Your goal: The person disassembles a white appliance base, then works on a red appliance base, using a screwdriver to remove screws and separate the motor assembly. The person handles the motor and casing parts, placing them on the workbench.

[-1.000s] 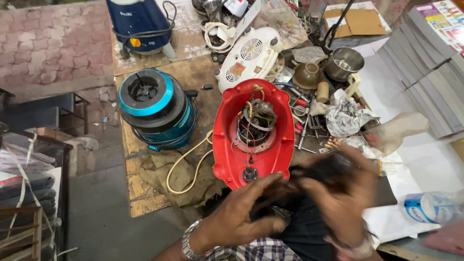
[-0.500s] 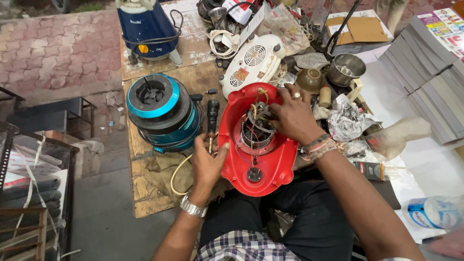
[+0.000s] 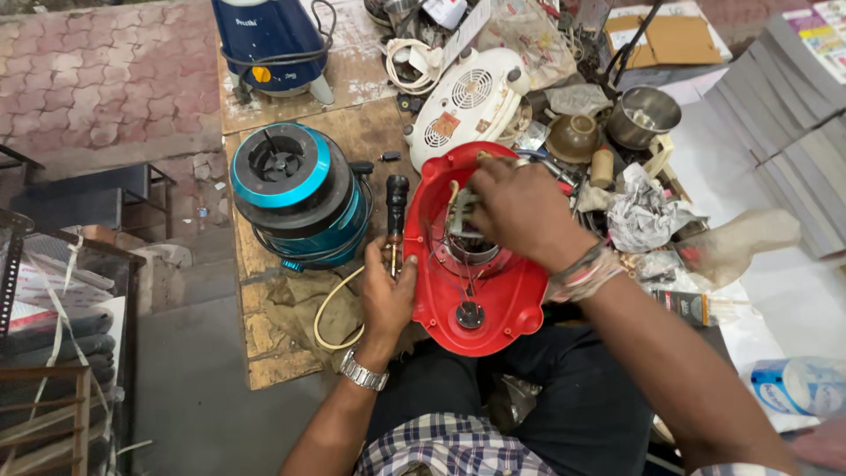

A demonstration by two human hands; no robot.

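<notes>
Red appliance base (image 3: 507,300) steadied at its 9 o'clock edge by left hand (image 3: 388,295), fingers curled on rim, right hand (image 3: 520,207) fingers clenched on inner motor parts (image 3: 464,231), teal mixer base (image 3: 300,198) set at 9 o'clock on worktop (image 3: 264,339).

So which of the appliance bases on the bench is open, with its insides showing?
The red base, under the right hand. The teal base, dark blue base and white housing are closed.

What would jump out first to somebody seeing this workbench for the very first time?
The open red appliance housing at the centre, with the right hand reaching into its wiring while the left hand grips its left edge. Just left stands a blue-and-black mixer base. A white vented housing and small metal pots sit in the clutter behind.
</notes>
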